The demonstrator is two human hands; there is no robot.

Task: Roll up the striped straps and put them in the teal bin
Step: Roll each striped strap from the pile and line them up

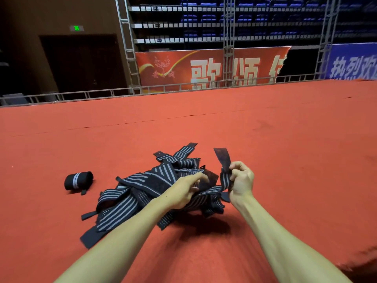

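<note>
In your head view, your right hand (241, 180) is curled round one striped strap (225, 177), pinching it between thumb and fingers just right of the heap. The strap's plain dark end stands up above your fist, tilted away to the left, and the rest of it runs down and left into the tangle. Your left hand (183, 192) lies on the near right side of the pile of straps (140, 190), fingers reaching forward onto a dark patch of fabric; you cannot tell whether they grip it or only touch it. The pile is a loose tangle of black straps with grey stripes, lying on the red carpet (265, 129) in front of you. Well apart to its left, one rolled strap (78, 180) lies on its side on the carpet, a short tab sticking out below it. Past the carpet's far edge hang a red banner (204, 66) and a blue banner (353, 64)
</note>
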